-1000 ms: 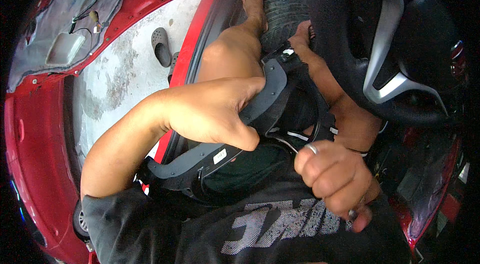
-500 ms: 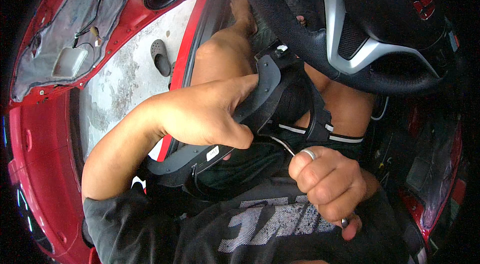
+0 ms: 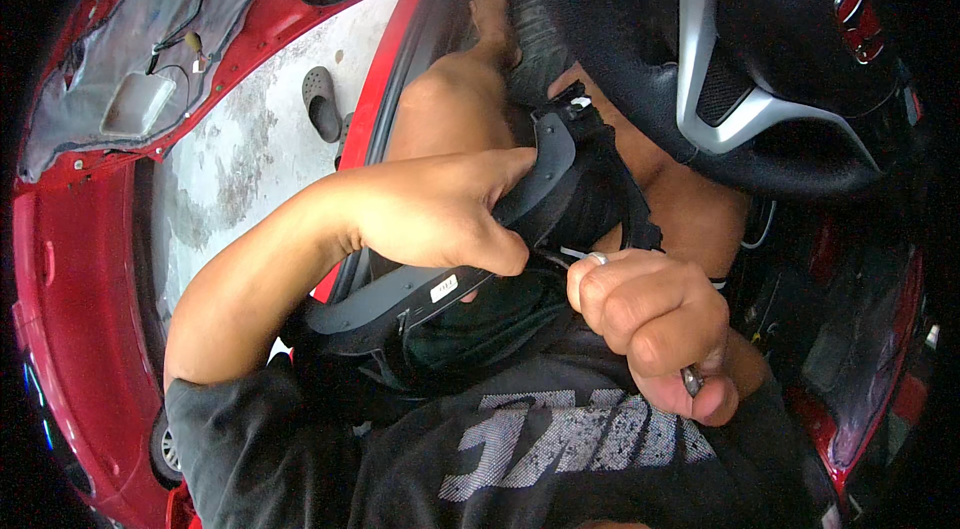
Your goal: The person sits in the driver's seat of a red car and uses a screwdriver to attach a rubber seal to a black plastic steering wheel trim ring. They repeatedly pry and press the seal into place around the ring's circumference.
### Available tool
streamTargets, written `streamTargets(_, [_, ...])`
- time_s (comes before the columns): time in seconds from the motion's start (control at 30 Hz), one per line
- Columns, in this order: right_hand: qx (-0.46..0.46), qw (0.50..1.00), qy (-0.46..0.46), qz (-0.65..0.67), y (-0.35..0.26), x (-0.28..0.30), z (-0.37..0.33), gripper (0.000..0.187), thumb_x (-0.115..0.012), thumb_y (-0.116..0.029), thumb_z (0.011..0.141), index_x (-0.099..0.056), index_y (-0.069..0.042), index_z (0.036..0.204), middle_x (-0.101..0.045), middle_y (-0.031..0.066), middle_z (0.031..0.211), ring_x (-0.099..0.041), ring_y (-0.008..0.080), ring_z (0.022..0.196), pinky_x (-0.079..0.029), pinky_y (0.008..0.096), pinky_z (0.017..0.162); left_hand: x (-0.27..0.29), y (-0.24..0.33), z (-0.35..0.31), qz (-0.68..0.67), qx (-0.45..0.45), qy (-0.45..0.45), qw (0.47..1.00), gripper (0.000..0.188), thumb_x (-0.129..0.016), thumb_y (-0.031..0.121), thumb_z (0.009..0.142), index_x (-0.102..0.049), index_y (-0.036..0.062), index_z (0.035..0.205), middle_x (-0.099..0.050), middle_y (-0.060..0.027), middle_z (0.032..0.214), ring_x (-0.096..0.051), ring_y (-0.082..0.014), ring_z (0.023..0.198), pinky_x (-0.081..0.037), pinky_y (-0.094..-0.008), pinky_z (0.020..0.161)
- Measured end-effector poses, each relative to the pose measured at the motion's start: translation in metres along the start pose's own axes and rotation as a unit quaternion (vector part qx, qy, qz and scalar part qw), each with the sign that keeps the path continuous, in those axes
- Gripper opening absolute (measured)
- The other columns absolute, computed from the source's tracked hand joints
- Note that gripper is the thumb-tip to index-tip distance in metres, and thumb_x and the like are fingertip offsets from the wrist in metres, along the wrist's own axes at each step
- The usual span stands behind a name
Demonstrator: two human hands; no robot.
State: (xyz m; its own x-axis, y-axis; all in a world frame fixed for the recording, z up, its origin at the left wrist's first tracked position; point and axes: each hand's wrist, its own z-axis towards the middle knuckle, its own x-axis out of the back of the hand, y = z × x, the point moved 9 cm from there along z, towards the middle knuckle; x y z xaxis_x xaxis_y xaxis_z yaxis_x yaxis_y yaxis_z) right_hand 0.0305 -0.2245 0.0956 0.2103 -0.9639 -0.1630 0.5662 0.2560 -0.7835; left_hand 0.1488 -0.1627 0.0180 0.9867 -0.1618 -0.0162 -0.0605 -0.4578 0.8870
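A black plastic car trim panel [image 3: 556, 151] with a curved edge and an opening lies across my lap, tilted. My left hand [image 3: 440, 219] is closed on its edge, thumb on the near side, with most of the fingers hidden behind it. My right hand [image 3: 655, 314], with a ring on one finger, is wrapped around a thin metal tool [image 3: 692, 381]. One rounded metal end shows below the fist. The far end points to the panel just beyond my left thumb; whether it touches the panel I cannot tell.
A black and silver steering wheel [image 3: 720, 119] stands at the upper right, close to my knees. On the left is an open red car door [image 3: 245, 89] without its inner trim, wires hanging. A grey clog [image 3: 321, 105] lies on the concrete ground [image 3: 215, 164] outside.
My right fist has moved up and slightly left, nearer the panel, with the metal tool in it. The panel and my left hand have shifted a little right and up.
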Motion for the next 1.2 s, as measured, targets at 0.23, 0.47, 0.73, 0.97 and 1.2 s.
streamTargets(0.23, [-0.037,0.995,-0.075,-0.055,0.016,0.004,-0.005,0.064,-0.055,-0.057,0.101,-0.050,-0.004,0.066,-0.043,0.0117,0.066,-0.048,0.0347,0.055,-0.036,0.0448,0.052,0.005,-0.017,0.013,0.082,0.003,0.019,0.996,0.031,-0.073,0.013,0.089,-0.060,-0.0075,0.108,-0.068,-0.0104,0.086,-0.062,-0.0147,0.078,-0.052,-0.0340,0.066])
streamTargets(0.47, [0.083,0.997,-0.006,-0.004,0.007,0.006,0.006,0.080,-0.051,-0.074,0.106,-0.040,-0.012,0.057,-0.042,0.0005,0.057,-0.040,0.0175,0.044,-0.029,0.0344,0.045,-0.003,-0.044,0.012,-0.108,0.063,-0.093,0.988,0.051,-0.062,-0.004,0.087,-0.050,-0.0127,0.136,-0.072,-0.0115,0.087,-0.073,-0.0174,0.071,-0.063,-0.0339,0.057])
streamTargets(0.73, [-0.080,0.945,0.094,-0.302,-0.022,0.027,0.000,0.028,-0.080,-0.031,0.093,-0.065,-0.011,0.079,-0.062,0.0094,0.078,-0.063,0.0251,0.064,-0.049,0.0366,0.058,0.010,-0.061,-0.011,-0.183,0.069,-0.056,0.979,0.059,-0.062,-0.013,0.082,-0.045,-0.0047,0.138,-0.071,-0.0127,0.093,-0.074,-0.0199,0.070,-0.063,-0.0344,0.060])
streamTargets(0.97, [-0.275,0.889,0.053,-0.362,0.034,0.025,-0.009,0.026,-0.075,0.001,0.089,-0.074,0.005,0.115,-0.075,0.0209,0.099,-0.077,0.0380,0.086,-0.061,0.0455,0.074,0.009,-0.057,-0.007,-0.168,0.077,-0.056,0.981,0.059,-0.062,-0.013,0.083,-0.046,-0.0035,0.139,-0.073,-0.0135,0.097,-0.074,-0.0196,0.072,-0.063,-0.0333,0.060])
streamTargets(1.2, [-0.415,0.848,-0.072,-0.323,0.072,0.029,-0.015,0.021,-0.067,0.000,0.090,-0.070,0.004,0.110,-0.074,0.0252,0.093,-0.074,0.0456,0.087,-0.059,0.0514,0.077,0.011,-0.053,-0.003,-0.187,0.065,-0.059,0.979,0.044,-0.066,-0.007,0.092,-0.050,-0.0042,0.132,-0.073,-0.0145,0.096,-0.072,-0.0194,0.072,-0.060,-0.0321,0.061])
